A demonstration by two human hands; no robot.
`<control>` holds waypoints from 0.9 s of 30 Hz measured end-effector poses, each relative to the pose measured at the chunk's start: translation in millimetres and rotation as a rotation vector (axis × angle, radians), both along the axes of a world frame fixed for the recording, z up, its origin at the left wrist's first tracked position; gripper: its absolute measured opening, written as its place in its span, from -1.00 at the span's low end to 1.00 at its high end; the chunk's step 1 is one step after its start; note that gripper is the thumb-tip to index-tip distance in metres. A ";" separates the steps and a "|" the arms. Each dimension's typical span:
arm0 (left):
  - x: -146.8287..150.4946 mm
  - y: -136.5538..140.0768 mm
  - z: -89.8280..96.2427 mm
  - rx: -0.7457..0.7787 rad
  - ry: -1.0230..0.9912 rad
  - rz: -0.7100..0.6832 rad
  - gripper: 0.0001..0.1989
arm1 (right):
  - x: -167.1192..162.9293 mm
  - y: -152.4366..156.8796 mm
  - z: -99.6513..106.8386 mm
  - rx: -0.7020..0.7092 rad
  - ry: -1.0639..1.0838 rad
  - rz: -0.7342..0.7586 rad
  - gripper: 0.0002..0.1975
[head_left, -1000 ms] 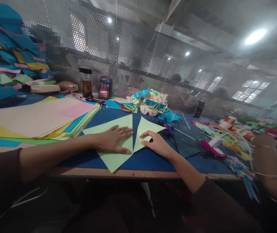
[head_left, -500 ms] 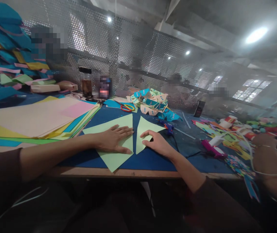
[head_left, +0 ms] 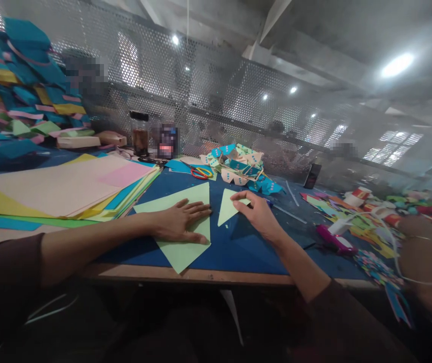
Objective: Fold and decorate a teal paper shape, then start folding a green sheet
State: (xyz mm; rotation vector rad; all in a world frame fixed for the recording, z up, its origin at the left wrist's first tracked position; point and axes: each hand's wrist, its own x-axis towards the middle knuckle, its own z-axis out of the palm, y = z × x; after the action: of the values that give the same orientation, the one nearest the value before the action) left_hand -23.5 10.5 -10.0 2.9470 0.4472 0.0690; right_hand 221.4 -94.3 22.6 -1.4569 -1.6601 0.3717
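A large light green sheet of paper [head_left: 180,257] lies on the blue table [head_left: 246,257], its right edge straight. My left hand [head_left: 180,222] rests flat on it, fingers stretched out. To the right, my right hand [head_left: 256,214] pinches a smaller triangular piece of light green paper [head_left: 226,207] between thumb and fingers. The piece appears lifted off the table, with a shadow beneath it, and stands apart from the large sheet. A tiny green scrap [head_left: 227,226] lies just below it. Part of the piece is hidden behind my right hand.
Stacked coloured sheets [head_left: 57,184] lie at left. Scissors [head_left: 201,173] and folded, dotted paper shapes [head_left: 238,164] sit behind. A jar [head_left: 139,133] stands at the back. At right are a magenta device [head_left: 335,240], coloured paper pieces [head_left: 367,224] and another person's arm [head_left: 418,252].
My right hand has raised the smaller green piece and moved it slightly right, away from the large sheet. The left hand stays flat on the sheet. The view has shifted a little.
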 end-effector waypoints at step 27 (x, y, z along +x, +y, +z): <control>-0.9 -9.7 0.3 -0.039 -0.106 0.037 -0.21 | -174.2 193.6 28.0 -0.104 -0.017 0.639 -0.85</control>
State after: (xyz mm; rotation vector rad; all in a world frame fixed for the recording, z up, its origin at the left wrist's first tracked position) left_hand -24.4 0.8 -9.6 2.8801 0.4820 0.2170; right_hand 47.1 99.3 50.6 -0.9644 -2.1237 0.8044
